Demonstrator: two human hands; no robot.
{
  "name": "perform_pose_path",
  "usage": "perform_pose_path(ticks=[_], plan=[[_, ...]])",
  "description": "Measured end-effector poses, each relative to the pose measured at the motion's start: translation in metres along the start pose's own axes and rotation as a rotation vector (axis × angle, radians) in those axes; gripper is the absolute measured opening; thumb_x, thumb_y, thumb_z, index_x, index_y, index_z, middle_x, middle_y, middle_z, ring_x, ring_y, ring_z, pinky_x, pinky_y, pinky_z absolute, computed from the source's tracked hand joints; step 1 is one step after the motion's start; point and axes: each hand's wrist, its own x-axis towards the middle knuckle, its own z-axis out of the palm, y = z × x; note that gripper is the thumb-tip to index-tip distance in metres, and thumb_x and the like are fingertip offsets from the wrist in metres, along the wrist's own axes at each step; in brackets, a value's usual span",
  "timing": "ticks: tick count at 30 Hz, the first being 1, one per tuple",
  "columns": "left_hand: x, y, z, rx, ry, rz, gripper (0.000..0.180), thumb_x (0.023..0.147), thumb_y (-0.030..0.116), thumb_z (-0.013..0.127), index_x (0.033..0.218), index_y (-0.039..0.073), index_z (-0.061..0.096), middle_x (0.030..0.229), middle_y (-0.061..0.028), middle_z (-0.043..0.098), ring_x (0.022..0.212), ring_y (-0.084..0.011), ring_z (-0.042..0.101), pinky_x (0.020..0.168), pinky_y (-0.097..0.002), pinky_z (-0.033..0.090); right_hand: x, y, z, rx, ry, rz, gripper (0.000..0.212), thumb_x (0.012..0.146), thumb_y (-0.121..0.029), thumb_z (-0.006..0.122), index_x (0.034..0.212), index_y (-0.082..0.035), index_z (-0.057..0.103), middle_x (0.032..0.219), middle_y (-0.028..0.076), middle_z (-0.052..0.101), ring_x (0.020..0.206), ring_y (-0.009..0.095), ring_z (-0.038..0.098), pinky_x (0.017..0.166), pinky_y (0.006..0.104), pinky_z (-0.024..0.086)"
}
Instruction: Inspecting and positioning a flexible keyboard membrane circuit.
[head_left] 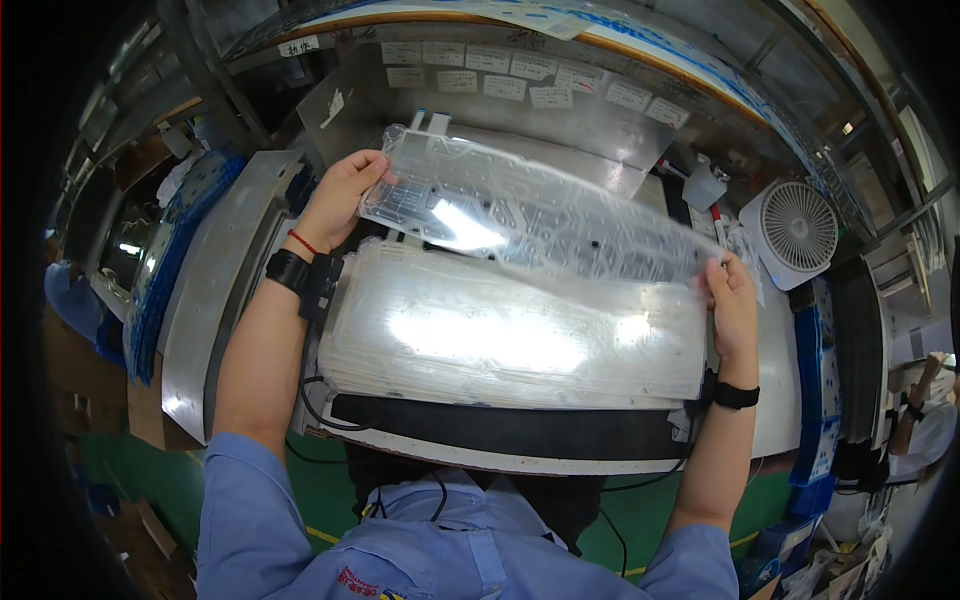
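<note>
Between my two hands a clear plastic sheet (pixel 560 215) with printed traces and small holes is held up at a slant. My left hand (pixel 345 195) pinches its left end, which sits higher and farther away. At the lower right end my right hand (pixel 730 295) has closed finger and thumb on the corner. Below it lies a stack of similar thin clear sheets (pixel 500 365), shining under the light. The held sheet overlaps the stack's far edge in view; whether they touch, I cannot tell. Dark bands with cables circle both my wrists.
A white fan (pixel 795 225) stands at the right, near a small translucent container (pixel 705 185). Paper labels (pixel 490 60) cover the metal panel at the back. Blue trays (pixel 820 400) stand at the right edge, metal plates (pixel 230 290) at the left. Another person (pixel 920 430) is at far right.
</note>
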Motion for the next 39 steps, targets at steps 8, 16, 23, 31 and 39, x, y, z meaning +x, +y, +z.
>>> perform_pose_path(ticks=[8, 16, 23, 31, 39], plan=[[0.003, -0.002, -0.002, -0.012, 0.090, -0.021, 0.019, 0.098, 0.021, 0.051, 0.104, 0.005, 0.058, 0.079, 0.0039, 0.057, 0.066, -0.0036, 0.048, 0.060, -0.0182, 0.038, 0.005, 0.013, -0.008, -0.027, -0.007, -0.030, 0.014, 0.095, -0.018, 0.056, 0.096, -0.004, 0.058, 0.070, -0.003, 0.055, 0.058, 0.002, 0.046, 0.053, 0.0158, 0.033], [-0.001, 0.003, -0.010, -0.069, -0.023, 0.117, 0.025, 0.100, 0.028, 0.045, 0.101, 0.007, 0.059, 0.074, 0.0039, 0.056, 0.058, -0.0029, 0.043, 0.051, -0.0168, 0.031, 0.004, 0.009, -0.002, 0.143, 0.093, -0.055, 0.018, 0.097, -0.021, 0.054, 0.094, -0.004, 0.058, 0.069, -0.002, 0.053, 0.056, 0.003, 0.044, 0.053, 0.0170, 0.035], [-0.002, 0.005, 0.003, -0.092, 0.084, 0.033, 0.030, 0.100, 0.031, 0.044, 0.108, 0.005, 0.057, 0.085, 0.0004, 0.063, 0.067, -0.0045, 0.054, 0.051, -0.0164, 0.036, 0.008, 0.016, -0.016, 0.073, 0.089, -0.051, 0.013, 0.095, -0.015, 0.056, 0.100, -0.003, 0.058, 0.079, 0.000, 0.062, 0.064, 0.003, 0.049, 0.054, 0.0171, 0.035], [0.000, 0.004, 0.001, 0.338, 0.010, -0.097, 0.023, 0.095, 0.018, 0.054, 0.112, 0.002, 0.056, 0.087, 0.0001, 0.061, 0.065, -0.0036, 0.052, 0.053, -0.0167, 0.037, 0.004, 0.011, -0.005, -0.017, 0.101, -0.084, 0.029, 0.092, -0.009, 0.057, 0.121, -0.001, 0.056, 0.084, -0.002, 0.063, 0.065, 0.002, 0.049, 0.055, 0.0163, 0.035], [0.003, -0.005, -0.010, -0.023, 0.010, -0.042, 0.022, 0.097, 0.017, 0.050, 0.112, 0.001, 0.055, 0.088, -0.0004, 0.059, 0.066, -0.0019, 0.047, 0.059, -0.0163, 0.038, 0.004, 0.009, -0.002, -0.019, 0.122, -0.012, 0.035, 0.095, -0.014, 0.054, 0.127, -0.001, 0.052, 0.088, 0.002, 0.063, 0.067, 0.003, 0.050, 0.057, 0.0163, 0.037]])
